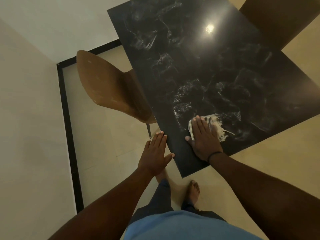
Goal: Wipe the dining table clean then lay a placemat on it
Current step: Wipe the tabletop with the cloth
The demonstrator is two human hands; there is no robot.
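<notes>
From the head view, I am pressing my right hand [202, 137], fingers straight and flat, on a striped fringed cloth [216, 126] lying on the black marble table [199, 70] near its 6 o'clock corner. My left hand [155, 153] is resting open at the table's edge at 9 o'clock of the cloth, holding nothing, with a brown chair [110, 90] sitting at 10 o'clock.

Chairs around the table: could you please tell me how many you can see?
2. One chair stands at the table's left edge, seat tucked partly under it. A second chair is at the top right corner, cropped by the frame. Others may be hidden out of view.
</notes>
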